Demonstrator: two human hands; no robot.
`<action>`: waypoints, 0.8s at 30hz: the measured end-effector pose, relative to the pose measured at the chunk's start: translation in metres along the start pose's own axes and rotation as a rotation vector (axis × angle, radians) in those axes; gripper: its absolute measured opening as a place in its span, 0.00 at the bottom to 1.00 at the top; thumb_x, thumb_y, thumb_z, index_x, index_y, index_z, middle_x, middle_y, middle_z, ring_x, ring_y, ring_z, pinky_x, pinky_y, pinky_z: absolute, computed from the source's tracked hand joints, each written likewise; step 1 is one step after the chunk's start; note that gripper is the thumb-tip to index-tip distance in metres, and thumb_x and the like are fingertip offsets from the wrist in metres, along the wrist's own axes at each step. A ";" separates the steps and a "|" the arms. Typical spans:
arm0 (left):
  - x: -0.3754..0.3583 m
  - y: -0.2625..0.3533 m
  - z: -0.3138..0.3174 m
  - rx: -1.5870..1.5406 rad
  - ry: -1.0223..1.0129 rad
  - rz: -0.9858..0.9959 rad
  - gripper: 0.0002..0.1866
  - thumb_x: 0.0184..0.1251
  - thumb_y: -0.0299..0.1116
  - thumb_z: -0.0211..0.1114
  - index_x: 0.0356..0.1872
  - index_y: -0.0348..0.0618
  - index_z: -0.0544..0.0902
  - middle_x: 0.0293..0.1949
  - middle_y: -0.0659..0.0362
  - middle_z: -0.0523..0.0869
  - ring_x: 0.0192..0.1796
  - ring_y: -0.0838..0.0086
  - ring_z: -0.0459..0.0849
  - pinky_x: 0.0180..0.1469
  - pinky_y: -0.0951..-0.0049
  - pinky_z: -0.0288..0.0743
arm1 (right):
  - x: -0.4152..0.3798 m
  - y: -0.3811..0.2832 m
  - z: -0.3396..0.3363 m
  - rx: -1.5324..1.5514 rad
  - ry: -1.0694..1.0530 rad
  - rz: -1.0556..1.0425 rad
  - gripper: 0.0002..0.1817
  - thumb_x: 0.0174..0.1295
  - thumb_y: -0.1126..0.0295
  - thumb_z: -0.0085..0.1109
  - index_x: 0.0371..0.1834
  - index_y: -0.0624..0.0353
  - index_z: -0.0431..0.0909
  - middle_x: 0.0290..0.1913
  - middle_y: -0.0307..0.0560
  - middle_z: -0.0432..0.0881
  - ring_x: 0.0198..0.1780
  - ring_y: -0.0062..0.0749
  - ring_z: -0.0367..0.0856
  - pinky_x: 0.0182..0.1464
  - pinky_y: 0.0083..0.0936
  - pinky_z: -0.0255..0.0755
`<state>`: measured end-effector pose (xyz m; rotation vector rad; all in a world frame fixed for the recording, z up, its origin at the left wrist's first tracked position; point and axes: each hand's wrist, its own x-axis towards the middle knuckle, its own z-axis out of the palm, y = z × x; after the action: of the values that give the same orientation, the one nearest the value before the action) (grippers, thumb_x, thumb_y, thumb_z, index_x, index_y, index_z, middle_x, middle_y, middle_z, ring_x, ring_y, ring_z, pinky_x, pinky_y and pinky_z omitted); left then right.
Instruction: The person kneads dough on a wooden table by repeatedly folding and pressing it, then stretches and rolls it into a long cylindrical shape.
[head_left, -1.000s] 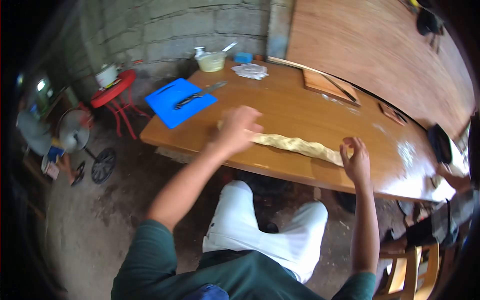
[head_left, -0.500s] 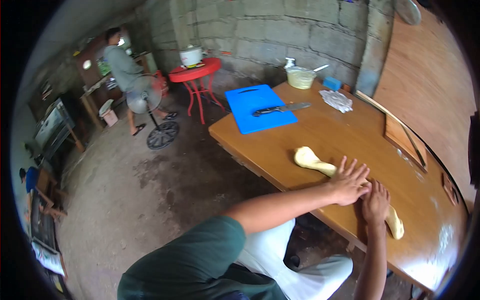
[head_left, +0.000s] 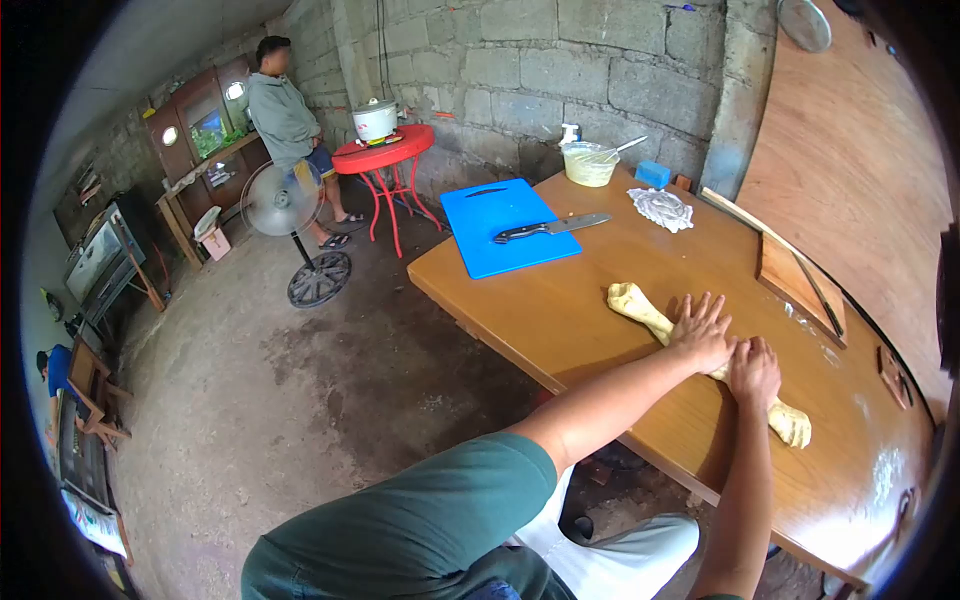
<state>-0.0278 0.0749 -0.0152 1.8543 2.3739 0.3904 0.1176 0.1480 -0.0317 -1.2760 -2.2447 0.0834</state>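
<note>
A long roll of pale yellow dough lies diagonally on the brown wooden table, with thick ends and a thinner middle. My left hand presses flat on its middle with the fingers spread. Right beside it, my right hand rests over the dough, its fingers bent and close together. The dough under both palms is hidden, while its wrinkled near end shows past my right hand.
A blue cutting board bears a knife. Behind are a tub of pale mixture, crumpled plastic and a blue sponge. A person stands by a fan and a red table; another is far left.
The near end of the dough has shifted up and turned, now looking wider. My right hand's fingers are more bent. The standing person has moved right, towards the red table, and the view has shifted slightly.
</note>
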 end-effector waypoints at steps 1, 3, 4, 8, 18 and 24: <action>-0.003 0.000 -0.001 -0.001 0.007 0.012 0.37 0.91 0.59 0.36 0.89 0.50 0.62 0.93 0.49 0.46 0.94 0.51 0.42 0.91 0.32 0.32 | -0.004 -0.008 -0.010 -0.031 -0.065 0.031 0.24 0.80 0.50 0.48 0.53 0.57 0.87 0.59 0.55 0.90 0.63 0.55 0.86 0.69 0.53 0.75; -0.015 0.002 -0.001 0.002 -0.010 -0.014 0.37 0.91 0.59 0.37 0.89 0.49 0.62 0.93 0.51 0.48 0.93 0.51 0.46 0.91 0.32 0.34 | -0.011 -0.012 -0.019 0.021 -0.151 0.056 0.27 0.81 0.48 0.45 0.62 0.55 0.87 0.69 0.55 0.86 0.72 0.52 0.82 0.76 0.51 0.71; -0.023 0.004 -0.002 -0.034 -0.002 -0.028 0.37 0.91 0.58 0.37 0.88 0.47 0.64 0.92 0.50 0.54 0.92 0.50 0.51 0.90 0.31 0.39 | -0.013 -0.007 -0.015 0.015 -0.147 0.064 0.27 0.81 0.48 0.45 0.62 0.55 0.87 0.69 0.55 0.86 0.72 0.52 0.82 0.76 0.51 0.71; -0.042 0.004 -0.003 -0.010 -0.029 -0.011 0.37 0.92 0.57 0.36 0.85 0.40 0.70 0.89 0.47 0.64 0.90 0.49 0.59 0.88 0.31 0.48 | -0.024 -0.002 -0.014 -0.021 -0.199 0.000 0.32 0.85 0.45 0.40 0.72 0.54 0.83 0.78 0.53 0.80 0.79 0.52 0.77 0.80 0.49 0.69; -0.082 -0.007 0.003 -0.039 0.062 0.150 0.37 0.91 0.57 0.42 0.77 0.32 0.77 0.77 0.40 0.80 0.81 0.50 0.76 0.83 0.46 0.64 | -0.072 0.002 -0.028 0.012 -0.147 -0.140 0.28 0.86 0.47 0.45 0.59 0.62 0.85 0.63 0.62 0.89 0.67 0.59 0.85 0.70 0.55 0.74; -0.099 -0.016 0.002 -0.024 0.137 0.262 0.38 0.87 0.60 0.52 0.73 0.30 0.79 0.71 0.39 0.84 0.75 0.49 0.80 0.80 0.51 0.68 | -0.090 -0.002 -0.038 0.037 -0.047 -0.241 0.24 0.84 0.50 0.51 0.47 0.62 0.82 0.46 0.64 0.90 0.53 0.64 0.88 0.61 0.56 0.75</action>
<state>-0.0174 -0.0241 -0.0290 2.2013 2.1967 0.5834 0.1709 0.0657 -0.0378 -0.9859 -2.4078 0.0653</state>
